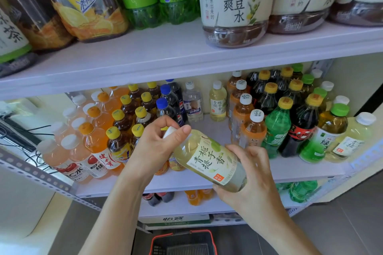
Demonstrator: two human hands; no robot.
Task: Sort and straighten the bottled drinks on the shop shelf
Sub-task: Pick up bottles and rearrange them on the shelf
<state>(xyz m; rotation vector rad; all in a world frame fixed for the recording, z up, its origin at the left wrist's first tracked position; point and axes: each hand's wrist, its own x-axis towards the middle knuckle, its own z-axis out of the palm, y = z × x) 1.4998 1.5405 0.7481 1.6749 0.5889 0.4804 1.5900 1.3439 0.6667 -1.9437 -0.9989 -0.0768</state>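
I hold a pale yellow tea bottle [209, 159] with a white cap, tilted on its side in front of the middle shelf [290, 168]. My left hand [157, 145] grips its cap and neck. My right hand [251, 174] cups its base from below. A matching pale yellow bottle [217, 101] stands upright at the back of the shelf beside a clear water bottle [192, 101]. Another of the same kind [352, 136] stands at the far right. Between the left and right groups of bottles the shelf shows a bare strip.
Left group: pink, orange, brown-tea and Pepsi bottles [170, 103]. Right group: orange-tea, green soda [276, 128], dark and green-tea bottles. Large bottles fill the upper shelf [165, 56]. More bottles sit on a lower shelf. A red-rimmed basket [183, 242] is on the floor below.
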